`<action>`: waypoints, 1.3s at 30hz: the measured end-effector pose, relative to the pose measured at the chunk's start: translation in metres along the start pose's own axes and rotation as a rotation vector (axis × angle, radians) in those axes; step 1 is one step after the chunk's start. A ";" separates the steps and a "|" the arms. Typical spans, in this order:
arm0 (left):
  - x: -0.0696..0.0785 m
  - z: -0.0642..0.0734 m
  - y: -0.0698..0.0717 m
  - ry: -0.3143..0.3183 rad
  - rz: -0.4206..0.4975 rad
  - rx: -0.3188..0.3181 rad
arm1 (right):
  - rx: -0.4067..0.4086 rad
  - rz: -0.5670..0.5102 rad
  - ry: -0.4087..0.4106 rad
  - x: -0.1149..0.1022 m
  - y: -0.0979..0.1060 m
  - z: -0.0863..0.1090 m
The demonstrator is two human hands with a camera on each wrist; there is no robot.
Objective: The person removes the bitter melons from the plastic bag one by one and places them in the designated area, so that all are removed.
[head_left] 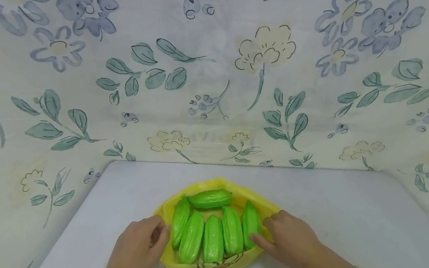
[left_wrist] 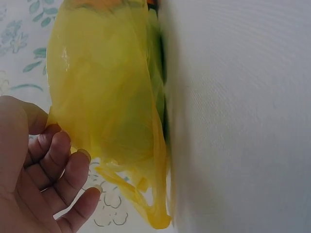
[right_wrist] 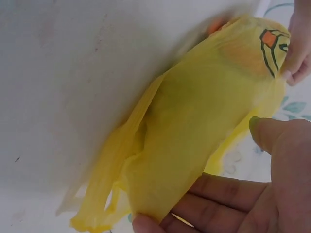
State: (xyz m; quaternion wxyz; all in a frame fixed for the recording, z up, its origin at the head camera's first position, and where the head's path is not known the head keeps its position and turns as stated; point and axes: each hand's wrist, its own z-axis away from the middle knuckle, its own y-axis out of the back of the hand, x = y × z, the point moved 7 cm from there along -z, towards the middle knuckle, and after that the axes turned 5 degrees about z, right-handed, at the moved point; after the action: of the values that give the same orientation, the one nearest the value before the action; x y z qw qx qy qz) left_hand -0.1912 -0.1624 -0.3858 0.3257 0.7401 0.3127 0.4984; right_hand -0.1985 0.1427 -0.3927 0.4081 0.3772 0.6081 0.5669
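Observation:
A yellow plastic bag (head_left: pixel 227 265) lies opened wide on the white table. Inside it are several glossy, ridged green banana-shaped fruits (head_left: pixel 213 237), one of them lying crosswise at the back. At the bag's left edge my left hand (head_left: pixel 139 240) pinches the thin plastic between thumb and fingertips, the other fingers loosely bent in the left wrist view. My right hand (head_left: pixel 292 234) holds the right edge, its thumb reaching over the rim beside the rightmost fruit. In the right wrist view, its fingers (right_wrist: pixel 214 208) are partly hidden behind the plastic.
The white table (head_left: pixel 346 216) extends to both sides of the bag. Behind and beside it hangs a flower-patterned cloth (head_left: pixel 208 65). A loop-shaped bag handle (left_wrist: pixel 155 213) hangs loose on the left, and another handle (right_wrist: pixel 97 208) on the right.

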 end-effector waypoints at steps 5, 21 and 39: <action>-0.001 0.001 0.000 0.006 -0.020 -0.007 | -0.001 0.048 0.007 -0.005 -0.002 0.001; -0.002 0.001 0.000 0.041 -0.009 -0.025 | -0.012 0.083 -0.031 -0.011 -0.008 -0.005; -0.003 0.001 0.004 0.020 -0.044 -0.017 | -0.038 0.072 -0.049 -0.014 -0.013 -0.009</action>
State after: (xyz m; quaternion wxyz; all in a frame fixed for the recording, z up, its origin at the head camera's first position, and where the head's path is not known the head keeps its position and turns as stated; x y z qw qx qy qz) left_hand -0.1907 -0.1668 -0.3846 0.3399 0.7251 0.3278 0.5012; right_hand -0.2011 0.1257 -0.4046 0.4091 0.4051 0.5731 0.5832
